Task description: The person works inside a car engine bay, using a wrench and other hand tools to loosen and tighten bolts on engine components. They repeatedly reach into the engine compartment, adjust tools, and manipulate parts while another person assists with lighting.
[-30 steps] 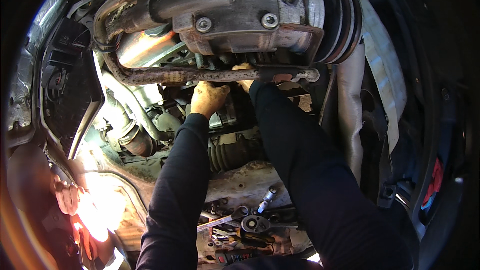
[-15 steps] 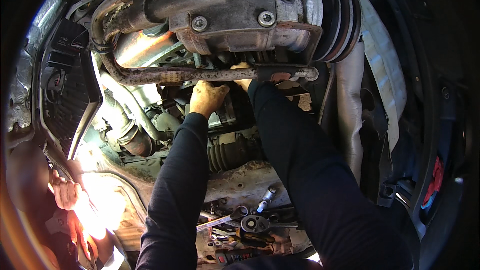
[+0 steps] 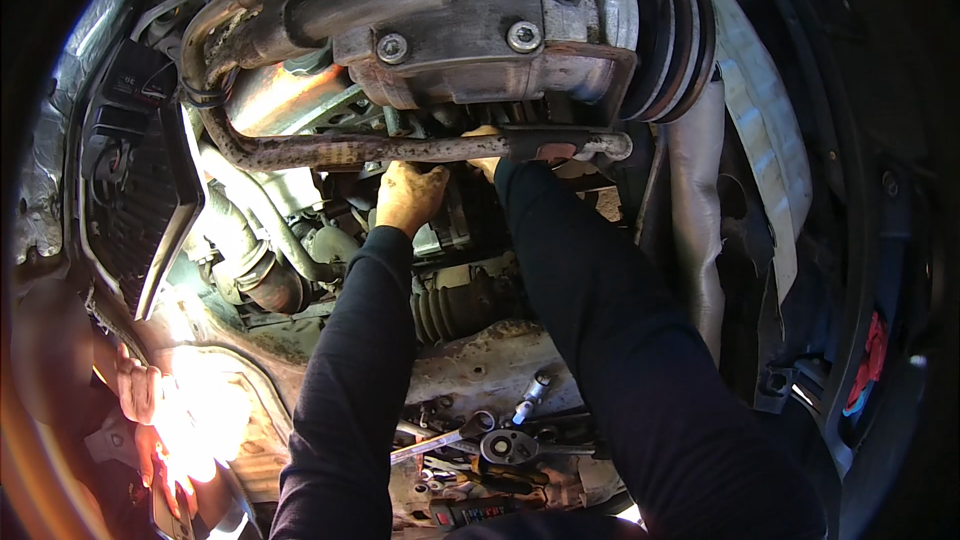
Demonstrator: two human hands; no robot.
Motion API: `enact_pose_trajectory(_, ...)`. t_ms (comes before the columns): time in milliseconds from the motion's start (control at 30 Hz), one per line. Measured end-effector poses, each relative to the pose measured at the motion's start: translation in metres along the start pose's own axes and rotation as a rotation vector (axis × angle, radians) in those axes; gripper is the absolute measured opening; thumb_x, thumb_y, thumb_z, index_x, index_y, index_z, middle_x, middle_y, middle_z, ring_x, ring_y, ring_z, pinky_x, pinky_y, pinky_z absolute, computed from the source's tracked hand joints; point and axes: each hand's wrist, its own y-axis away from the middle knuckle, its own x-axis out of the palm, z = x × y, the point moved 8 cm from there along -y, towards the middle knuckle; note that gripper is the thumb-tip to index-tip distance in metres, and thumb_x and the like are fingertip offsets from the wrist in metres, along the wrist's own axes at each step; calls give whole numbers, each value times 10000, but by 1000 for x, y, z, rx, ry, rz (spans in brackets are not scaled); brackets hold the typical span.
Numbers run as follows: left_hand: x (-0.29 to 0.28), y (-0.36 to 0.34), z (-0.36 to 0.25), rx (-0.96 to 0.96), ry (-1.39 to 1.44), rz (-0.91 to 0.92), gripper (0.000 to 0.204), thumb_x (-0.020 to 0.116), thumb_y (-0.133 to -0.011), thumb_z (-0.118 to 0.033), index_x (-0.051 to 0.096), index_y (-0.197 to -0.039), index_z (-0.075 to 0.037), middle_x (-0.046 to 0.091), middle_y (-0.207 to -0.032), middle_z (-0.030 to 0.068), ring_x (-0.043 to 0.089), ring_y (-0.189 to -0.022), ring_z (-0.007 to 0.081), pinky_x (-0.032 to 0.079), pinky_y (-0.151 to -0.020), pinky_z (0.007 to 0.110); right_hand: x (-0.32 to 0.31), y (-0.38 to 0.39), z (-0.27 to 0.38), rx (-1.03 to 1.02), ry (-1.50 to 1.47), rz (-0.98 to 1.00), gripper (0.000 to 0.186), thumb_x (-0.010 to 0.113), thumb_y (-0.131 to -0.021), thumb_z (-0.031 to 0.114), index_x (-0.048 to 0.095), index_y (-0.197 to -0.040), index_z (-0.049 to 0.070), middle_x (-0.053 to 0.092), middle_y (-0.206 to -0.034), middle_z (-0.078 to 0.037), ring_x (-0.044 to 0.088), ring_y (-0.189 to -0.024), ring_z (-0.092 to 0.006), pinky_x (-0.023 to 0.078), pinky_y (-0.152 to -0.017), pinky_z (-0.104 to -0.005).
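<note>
Both my arms reach up into an engine bay, in dark sleeves. My left hand (image 3: 408, 197) is curled just below a rusty metal pipe (image 3: 400, 150), its thumb pointing right; its fingertips are out of sight, and what they hold cannot be made out. Farther right, my right hand (image 3: 487, 152) goes behind the same pipe, which covers most of its fingers. Above the hands hangs a large grey metal housing (image 3: 450, 10) with two bolts on its face. A ribbed rubber boot (image 3: 448, 314) lies below them.
Grooved pulleys (image 3: 675, 35) stand at the upper right. Between my forearms lie a ratchet (image 3: 510, 448), a ring spanner (image 3: 445, 437) and a socket piece (image 3: 532, 396). At the lower left, another person's hands (image 3: 140, 390) are beside a bright light (image 3: 205, 410). A red cloth (image 3: 868, 365) sits far right.
My left hand has shifted very slightly left. The view has moved a little, and the other person's hand has moved slightly. My right hand stays behind the pipe.
</note>
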Motion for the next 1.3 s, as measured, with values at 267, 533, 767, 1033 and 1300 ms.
enact_pose_trajectory(267,4,-2,-2,45,-78,-38,334,732,-906,-302,740,-1081,-18,719,-1172,260,675,-1123,436,535,-986,461,-1,-5,9,20,8,9,210,726,-899,320,791,-911,120,761,-922,-155,744,-847,-331,564,-791,-455)
enact_pose_trajectory(533,-10,0,-8,-114,-1,-73,343,799,-860,-300,766,-1048,-16,769,-1013,223,745,-991,397,599,-880,437,-3,-8,9,120,123,76,262,736,-893,373,813,-926,125,771,-933,-170,757,-854,-343,571,-810,-448)
enact_pose_trajectory(767,-6,-1,-4,-177,-151,0,332,818,-838,-277,786,-1051,-24,770,-1011,223,751,-981,388,608,-882,436,-33,-4,25,207,-32,82,237,740,-896,306,795,-908,77,749,-899,-214,752,-847,-332,563,-756,-436)
enact_pose_trajectory(1033,-13,1,-7,-78,-21,-77,294,793,-856,-251,762,-1038,-22,760,-1027,221,727,-994,409,585,-891,458,-20,-2,1,165,-266,120,195,726,-908,270,761,-915,78,706,-849,-168,704,-778,-290,527,-679,-412)
enact_pose_trajectory(1300,-15,1,-2,-146,-38,8,307,744,-901,-281,753,-1112,-57,746,-1118,215,705,-1057,423,570,-926,468,7,7,-28,150,-657,206,154,712,-921,234,727,-922,80,663,-800,-123,655,-709,-248,490,-603,-387)
